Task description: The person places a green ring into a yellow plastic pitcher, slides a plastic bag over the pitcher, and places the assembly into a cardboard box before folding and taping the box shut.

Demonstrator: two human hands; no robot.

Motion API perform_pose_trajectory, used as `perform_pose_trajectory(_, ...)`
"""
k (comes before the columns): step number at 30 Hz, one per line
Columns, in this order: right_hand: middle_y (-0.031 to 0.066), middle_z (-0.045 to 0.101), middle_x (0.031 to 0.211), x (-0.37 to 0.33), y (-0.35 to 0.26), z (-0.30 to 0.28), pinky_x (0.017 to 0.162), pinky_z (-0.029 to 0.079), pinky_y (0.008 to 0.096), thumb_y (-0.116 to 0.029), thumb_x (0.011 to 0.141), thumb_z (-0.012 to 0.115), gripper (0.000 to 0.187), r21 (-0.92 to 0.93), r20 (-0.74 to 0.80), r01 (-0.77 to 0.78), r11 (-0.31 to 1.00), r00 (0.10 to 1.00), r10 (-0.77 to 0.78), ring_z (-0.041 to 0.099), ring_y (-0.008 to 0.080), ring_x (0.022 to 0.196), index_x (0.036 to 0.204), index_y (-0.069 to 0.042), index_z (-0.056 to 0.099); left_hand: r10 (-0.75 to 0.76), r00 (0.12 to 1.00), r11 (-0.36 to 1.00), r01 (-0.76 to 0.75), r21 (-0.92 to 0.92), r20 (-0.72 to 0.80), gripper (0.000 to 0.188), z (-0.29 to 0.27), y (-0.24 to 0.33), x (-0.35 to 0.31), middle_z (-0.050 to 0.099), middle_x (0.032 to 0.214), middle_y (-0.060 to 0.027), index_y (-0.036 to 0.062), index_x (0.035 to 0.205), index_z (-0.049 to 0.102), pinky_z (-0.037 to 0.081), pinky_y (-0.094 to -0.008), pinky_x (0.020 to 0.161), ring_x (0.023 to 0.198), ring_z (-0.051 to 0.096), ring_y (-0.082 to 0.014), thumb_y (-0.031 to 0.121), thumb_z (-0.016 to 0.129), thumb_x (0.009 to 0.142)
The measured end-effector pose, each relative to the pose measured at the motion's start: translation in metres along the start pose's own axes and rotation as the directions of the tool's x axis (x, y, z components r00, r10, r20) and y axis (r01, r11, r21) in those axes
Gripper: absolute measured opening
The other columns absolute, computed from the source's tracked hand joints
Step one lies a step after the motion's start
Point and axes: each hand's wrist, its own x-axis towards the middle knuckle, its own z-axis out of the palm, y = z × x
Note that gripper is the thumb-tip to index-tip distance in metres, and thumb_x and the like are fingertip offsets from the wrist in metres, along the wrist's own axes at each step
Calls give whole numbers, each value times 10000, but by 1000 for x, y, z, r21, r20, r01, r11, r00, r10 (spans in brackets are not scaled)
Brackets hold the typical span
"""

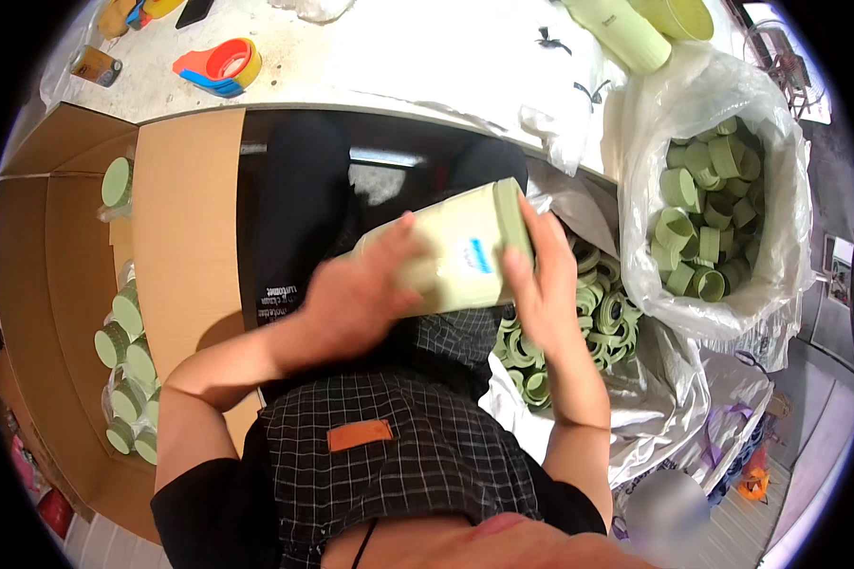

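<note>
White-topped worktable [380,57] stands beyond the smooth pale-green plastic container [455,261]. The left hand [365,284], blurred, holds its side; the right hand [544,280] clasps its darker-rimmed end, apparently for steadiness. Right of it, a translucent plastic bag [683,318] gathers green rings [678,187], seemingly within reach.

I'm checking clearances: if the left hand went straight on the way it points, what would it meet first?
The pale green container: the left hand points toward it and seems to touch it, though blur and unclear depth hide the exact contact.
</note>
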Motion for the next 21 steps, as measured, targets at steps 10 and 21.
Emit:
perform_pose_trajectory(10,179,502,877,-2,-4,10,743,444,418,-339,965,532,533,-122,18,42,992,999,-41,513,359,798,1334,46,526,34,978,991,-5,135,-208,610,-8,-26,13,580,1299,-263,-24,1407,399,520,-461,872,1052,629,-436,207,658,905)
perform_pose_trajectory(21,191,512,1271,22,78,6,1080,341,371,-461,961,561,721,415,183,-248,875,965,187,497,296,1185,1463,29,392,614,778,782,-575,241,-136,274,-41,10,147,662,1009,-97,49,1062,688,476,-401,806,891,613,-292,214,713,845)
